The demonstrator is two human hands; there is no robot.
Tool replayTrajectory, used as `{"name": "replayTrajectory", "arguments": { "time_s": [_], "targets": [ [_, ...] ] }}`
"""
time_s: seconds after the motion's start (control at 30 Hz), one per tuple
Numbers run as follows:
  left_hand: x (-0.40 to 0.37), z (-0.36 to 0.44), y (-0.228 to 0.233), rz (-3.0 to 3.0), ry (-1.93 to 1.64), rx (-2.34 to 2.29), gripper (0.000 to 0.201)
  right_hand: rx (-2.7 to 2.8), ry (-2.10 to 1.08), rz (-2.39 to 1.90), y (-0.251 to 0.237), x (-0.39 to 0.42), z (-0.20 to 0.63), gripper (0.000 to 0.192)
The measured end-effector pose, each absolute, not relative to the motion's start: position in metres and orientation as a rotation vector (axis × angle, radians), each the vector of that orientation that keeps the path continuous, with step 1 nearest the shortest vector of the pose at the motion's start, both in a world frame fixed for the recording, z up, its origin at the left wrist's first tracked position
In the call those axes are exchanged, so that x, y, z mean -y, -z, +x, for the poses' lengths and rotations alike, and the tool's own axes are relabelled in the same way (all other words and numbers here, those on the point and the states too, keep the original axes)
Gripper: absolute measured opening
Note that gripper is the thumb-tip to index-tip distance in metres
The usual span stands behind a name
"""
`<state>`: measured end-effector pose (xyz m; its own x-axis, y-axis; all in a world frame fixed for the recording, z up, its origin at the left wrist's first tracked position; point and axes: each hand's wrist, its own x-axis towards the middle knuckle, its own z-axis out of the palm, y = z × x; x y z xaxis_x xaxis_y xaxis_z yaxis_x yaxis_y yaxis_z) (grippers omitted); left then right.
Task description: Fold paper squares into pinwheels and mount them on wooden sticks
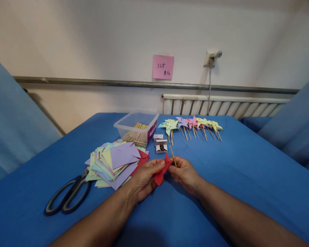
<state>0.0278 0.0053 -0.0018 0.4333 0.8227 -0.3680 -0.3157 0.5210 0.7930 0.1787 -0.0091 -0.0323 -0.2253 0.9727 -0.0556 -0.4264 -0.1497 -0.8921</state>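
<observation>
Between my hands is a red paper pinwheel [160,176], its folded blades tilted and seen partly edge-on. My left hand [147,179] pinches it from the left, thumb on top. In my right hand [184,173] a thin wooden stick [173,154] is gripped between thumb and fingers, its far end pointing up and away. The stick's near end meets the right side of the red paper; whether the two are joined is hidden by my fingers. Just beyond my hands stands an opened small box [161,146] with dark metal pins inside.
Left of my hands lies a pile of coloured paper sheets [125,154], with scissors [67,195] beside it. Behind stands a clear plastic tub [121,127] of wooden sticks [137,133]. A second small box [158,137] and several finished pinwheels [192,122] lie at the back.
</observation>
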Motion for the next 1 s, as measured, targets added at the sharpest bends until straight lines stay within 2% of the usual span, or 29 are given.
{"name": "replayTrajectory", "arguments": {
  "time_s": [0.37,0.73,1.0],
  "targets": [
    [-0.005,0.029,0.002,0.755,-0.814,-0.8,0.019,1.03,-1.585,-0.888,0.029,0.009,0.177,0.035],
    [-0.005,0.031,0.008,0.826,-0.862,-0.878,0.029,1.12,-1.464,-0.88,0.028,0.01,0.168,0.044],
    [-0.008,0.03,0.009,1.401,-1.057,-1.221,0.028,0.929,-1.486,-0.996,0.03,0.004,0.174,0.04]
  ]
}}
